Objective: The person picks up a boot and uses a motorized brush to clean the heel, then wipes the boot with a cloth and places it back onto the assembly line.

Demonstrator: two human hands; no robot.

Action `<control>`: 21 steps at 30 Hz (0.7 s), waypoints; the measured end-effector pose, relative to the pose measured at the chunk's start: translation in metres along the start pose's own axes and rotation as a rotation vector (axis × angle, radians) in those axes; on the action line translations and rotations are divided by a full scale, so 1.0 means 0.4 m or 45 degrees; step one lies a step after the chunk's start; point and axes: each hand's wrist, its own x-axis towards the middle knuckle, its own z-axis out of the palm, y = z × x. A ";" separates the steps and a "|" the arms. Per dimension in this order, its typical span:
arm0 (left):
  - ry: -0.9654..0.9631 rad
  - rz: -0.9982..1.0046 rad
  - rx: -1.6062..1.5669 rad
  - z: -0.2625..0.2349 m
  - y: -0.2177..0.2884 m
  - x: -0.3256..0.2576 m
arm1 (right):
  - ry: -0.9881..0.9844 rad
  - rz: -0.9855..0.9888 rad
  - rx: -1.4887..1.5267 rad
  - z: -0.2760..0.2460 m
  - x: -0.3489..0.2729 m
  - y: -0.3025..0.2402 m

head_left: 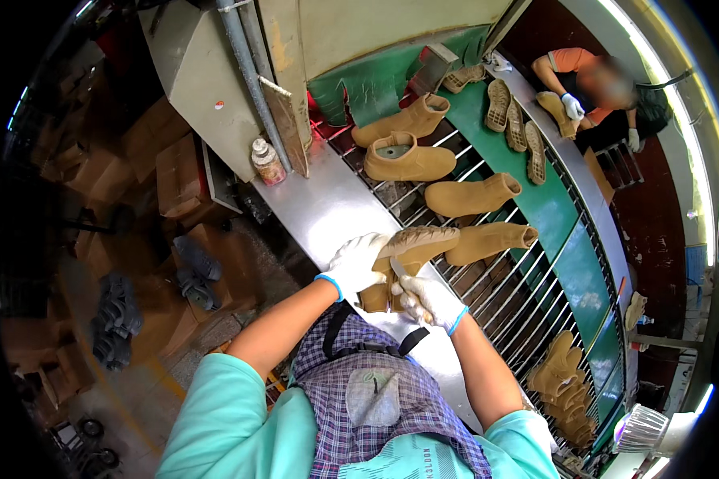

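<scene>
In front of my waist, a tan ankle boot (411,257) lies tipped on its side, its ridged sole turned away from me. My left hand (358,259), in a white glove with a blue cuff, is closed on the boot's left end. My right hand (430,300), gloved the same way, grips a small knife (398,269). Its pale blade rests against or just above the boot's side; I cannot tell which. The knife's handle is hidden in my fingers. Beyond them, another tan boot (487,242) lies on the metal bars.
More tan boots (411,162) lie along the barred rack (503,295). Loose soles (498,104) sit on the green belt (563,239). A bottle (268,162) stands on the metal ledge (319,199). Across the line, a co-worker (575,76) handles a boot. Cartons (180,180) and grey shoes (116,319) are at left.
</scene>
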 end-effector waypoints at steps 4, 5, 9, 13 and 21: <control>0.001 0.060 0.051 0.012 -0.025 0.007 | -0.006 -0.028 0.014 0.037 0.045 0.009; 0.000 0.082 0.061 0.017 -0.023 0.008 | 0.065 -0.046 -0.123 0.052 0.037 0.010; -0.029 0.106 0.051 0.004 -0.020 0.005 | 0.388 -0.562 -1.191 0.068 0.030 0.026; 0.020 0.153 0.097 0.012 -0.016 0.003 | 0.056 -0.107 -0.189 0.046 0.044 0.022; 0.183 0.329 0.158 0.044 -0.060 0.013 | 0.054 -0.072 -0.715 0.159 -0.034 -0.069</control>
